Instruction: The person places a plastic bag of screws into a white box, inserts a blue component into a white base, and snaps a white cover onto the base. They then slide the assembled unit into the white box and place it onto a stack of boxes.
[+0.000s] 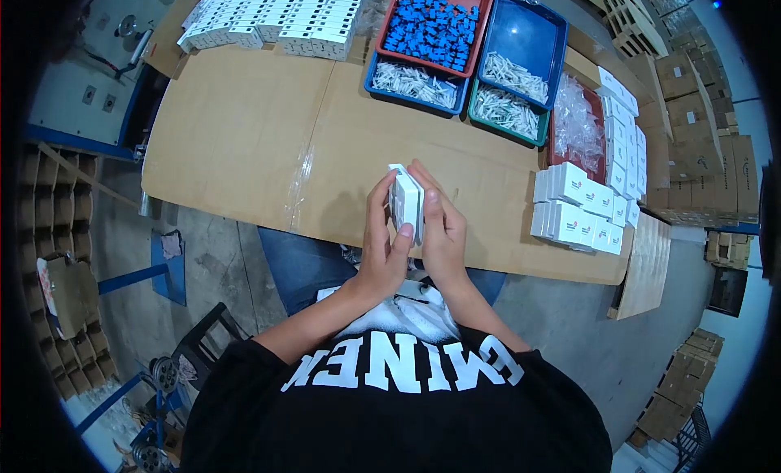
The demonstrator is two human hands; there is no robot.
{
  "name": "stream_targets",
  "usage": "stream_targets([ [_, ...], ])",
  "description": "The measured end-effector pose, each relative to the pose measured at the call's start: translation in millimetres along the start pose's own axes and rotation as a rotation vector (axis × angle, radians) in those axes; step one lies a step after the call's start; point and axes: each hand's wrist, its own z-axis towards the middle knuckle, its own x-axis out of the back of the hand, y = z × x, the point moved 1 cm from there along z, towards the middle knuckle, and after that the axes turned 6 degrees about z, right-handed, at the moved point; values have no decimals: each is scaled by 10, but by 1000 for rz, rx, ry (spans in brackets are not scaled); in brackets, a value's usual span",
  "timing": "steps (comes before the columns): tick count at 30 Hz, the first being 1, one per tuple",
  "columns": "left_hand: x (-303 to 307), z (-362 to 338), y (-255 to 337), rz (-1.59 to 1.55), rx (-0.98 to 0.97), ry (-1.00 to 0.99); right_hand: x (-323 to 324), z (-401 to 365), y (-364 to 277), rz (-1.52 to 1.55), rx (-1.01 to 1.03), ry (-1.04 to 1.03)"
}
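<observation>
A small white box (405, 198) is held on edge between both hands, above the near edge of the cardboard-covered table (236, 131). My left hand (379, 249) presses its left side, the thumb lying along the near part. From the right, my right hand (444, 241) closes on the opposite side with fingers extended along it. The palms cover part of the box, so its lower end and any print on it are hidden.
Rows of white boxes (325, 21) stand at the far left. A red tray (379, 46) of blue pieces and blue trays (561, 46) with small white pieces are at the back. Printed white boxes (573, 225) are stacked at right, near plastic bags (578, 119). A dark chair (213, 326) is at lower left.
</observation>
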Motion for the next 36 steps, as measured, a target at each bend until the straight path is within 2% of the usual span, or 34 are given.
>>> stream_targets([
  [2, 15, 25, -19, -66, -34, 8, 8, -31, -129, -50, -8, 5],
  [4, 88, 69, -21, -54, -107, 14, 12, -74, -107, 136, -235, -72],
  [7, 131, 87, 106, -99, -53, 24, 10, -140, -26, 160, -274, -165],
  [11, 158, 95, 100, 2, 0, 61, -37, -184, 49, 95, -196, -193],
  [13, 165, 113, 74, 66, 0, 78, -127, -196, -89, 220, -259, -197],
  [16, 146, 112, 11, 44, -36, 128, -156, -173, -176, 249, -222, -233],
  [18, 129, 128, -60, -114, -122, 177, -169, -180, -144, 249, -240, -228],
  [22, 157, 177, -114, -62, -176, 196, -242, -242, -129, 278, -259, -207],
  [24, 169, 163, -201, -1, -287, 194, -240, -235, -73, 204, -229, -193],
  [26, 163, 136, -262, -3, -253, 215, -244, -242, -58, 133, -201, -178],
  [28, 167, 124, -251, -7, -220, 235, -246, -246, -70, 104, -301, -164],
  [30, 176, 112, -208, -55, -120, 185, -275, -282, -71, 92, -304, -145],
  [34, 206, 177, -149, -59, -190, 226, -330, -295, -47, 57, -236, -90],
  [36, 221, 150, -115, -118, -52, 124, -306, -314, -33, -12, -220, -111],
])
